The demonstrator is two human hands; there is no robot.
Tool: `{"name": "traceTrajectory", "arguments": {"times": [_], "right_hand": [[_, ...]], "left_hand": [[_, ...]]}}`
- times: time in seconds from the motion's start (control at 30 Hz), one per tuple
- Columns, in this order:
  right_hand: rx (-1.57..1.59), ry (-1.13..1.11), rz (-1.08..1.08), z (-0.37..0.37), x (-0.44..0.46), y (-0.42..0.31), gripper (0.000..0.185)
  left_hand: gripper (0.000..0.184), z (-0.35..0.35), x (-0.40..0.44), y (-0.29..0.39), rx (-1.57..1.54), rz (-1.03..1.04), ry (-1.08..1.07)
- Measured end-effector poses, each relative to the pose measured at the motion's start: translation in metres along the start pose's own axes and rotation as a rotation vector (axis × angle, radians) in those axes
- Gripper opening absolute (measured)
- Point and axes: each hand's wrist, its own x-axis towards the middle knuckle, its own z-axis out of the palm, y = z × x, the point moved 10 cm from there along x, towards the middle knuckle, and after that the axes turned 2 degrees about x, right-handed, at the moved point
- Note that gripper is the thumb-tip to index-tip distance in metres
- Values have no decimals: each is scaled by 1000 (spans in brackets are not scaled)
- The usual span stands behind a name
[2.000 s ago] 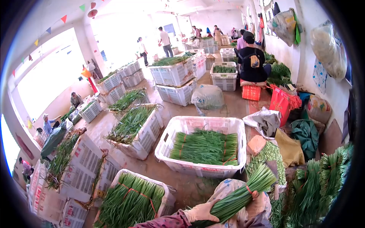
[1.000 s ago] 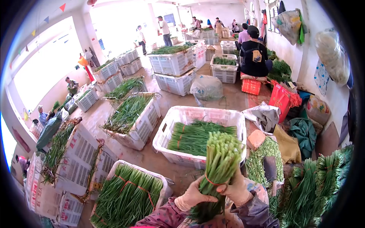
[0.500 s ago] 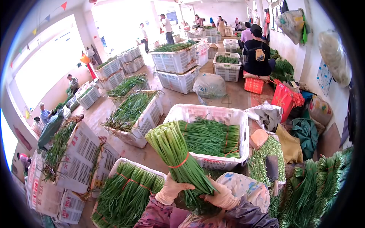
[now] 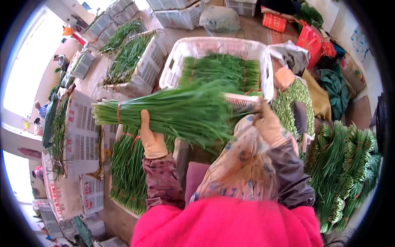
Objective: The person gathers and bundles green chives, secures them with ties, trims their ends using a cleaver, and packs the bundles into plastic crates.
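Note:
My gloved left hand (image 4: 152, 140) is closed around a bunch of chives (image 4: 164, 111), held sideways with its pale cut stems pointing left. A red band ties it near the stem end. The leafy tips on the right are blurred by motion. Out to the right, my gloved right hand (image 4: 269, 123) has its fingers pressed together beside the white crate's near corner; what they pinch, if anything, cannot be made out. Ahead, the white crate (image 4: 175, 61) holds banded chives (image 4: 222, 74). More tied chives (image 4: 131, 173) lie below my left hand. Patterned cloth (image 4: 238, 164) covers my lap.
At right, a wide-bladed knife (image 4: 300, 113) lies on a heap of chopped stem ends (image 4: 290, 99), below an orange-brown block (image 4: 284, 77). Bundled chives (image 4: 341, 173) are stacked at the lower right. Crates of loose chives (image 4: 150, 70) stand at left. A red bag (image 4: 309, 43) is behind.
The chive bunch has swung from upright to sideways, stems now left. My right hand has left the bunch and moved up and right. The view has tipped downward.

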Motion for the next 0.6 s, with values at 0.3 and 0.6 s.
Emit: {"name": "traceTrajectory", "arguments": {"times": [0.3, 0.6], "right_hand": [[329, 25, -82, -12, -13, -55, 52], [146, -80, -404, 8, -45, -176, 27]], "left_hand": [[50, -40, 3, -21, -209, -66, 144], [39, 26, -57, 40, 942, 617, -62]]}}
